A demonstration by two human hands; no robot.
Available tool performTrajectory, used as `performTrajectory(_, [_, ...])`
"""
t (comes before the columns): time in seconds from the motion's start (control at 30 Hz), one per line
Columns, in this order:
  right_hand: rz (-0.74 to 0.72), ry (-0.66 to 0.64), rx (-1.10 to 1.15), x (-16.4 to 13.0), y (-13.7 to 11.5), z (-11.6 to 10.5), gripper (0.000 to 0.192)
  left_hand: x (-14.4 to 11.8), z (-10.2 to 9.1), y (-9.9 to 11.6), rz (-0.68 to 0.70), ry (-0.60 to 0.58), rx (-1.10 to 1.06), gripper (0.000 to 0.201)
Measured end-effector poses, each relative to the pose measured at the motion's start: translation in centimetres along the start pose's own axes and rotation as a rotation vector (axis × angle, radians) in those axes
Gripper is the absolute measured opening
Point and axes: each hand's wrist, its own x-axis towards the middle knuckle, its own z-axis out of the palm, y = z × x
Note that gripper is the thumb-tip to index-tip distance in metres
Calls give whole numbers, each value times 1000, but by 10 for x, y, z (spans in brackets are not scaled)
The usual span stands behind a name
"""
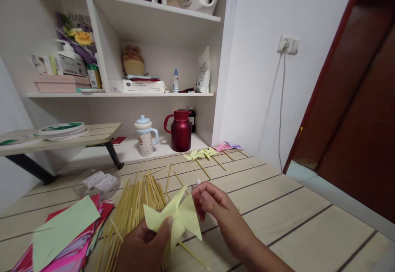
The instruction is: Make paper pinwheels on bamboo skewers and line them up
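My left hand (146, 243) pinches a pale yellow paper pinwheel (177, 216), its thumb pressed near the centre. Beside the pinwheel's right blade is my right hand (216, 202), fingers curled together. A small white piece (198, 181) shows at its fingertips; whether it is held I cannot tell. Below the pinwheel a thin stick (196, 256) pokes out; its other end is hidden. Many thin wooden sticks (132, 202) lie in a heap behind and beside my left hand. At the far left is a stack of coloured paper sheets (64, 231), pale green on top.
Several paper pinwheels on sticks (208, 152) lie at the table's back edge. A red thermos jug (181, 132) and a blue-lidded cup (145, 138) stand behind. To the left are a clear round dish (97, 183) and a small raised stand (105, 131).
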Motion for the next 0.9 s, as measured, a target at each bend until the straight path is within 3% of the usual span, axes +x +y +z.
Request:
performTrajectory(0.13, [92,9,-23,2,4,2,69,0,1,5,27,33,56,43])
performTrajectory(0.2, [144,-12,-43,2,6,3,75,0,1,6,39,37,64,44])
performTrajectory(0.43, [74,-65,-47,4,2,8,34,5,-2,-6,80,48,208,47])
performTrajectory(0.63, [108,-79,96,2,3,12,28,8,2,-9,101,60,209,45])
performTrajectory(0.9, [91,-50,14,1,9,10,19,9,4,-9,159,21,247,43])
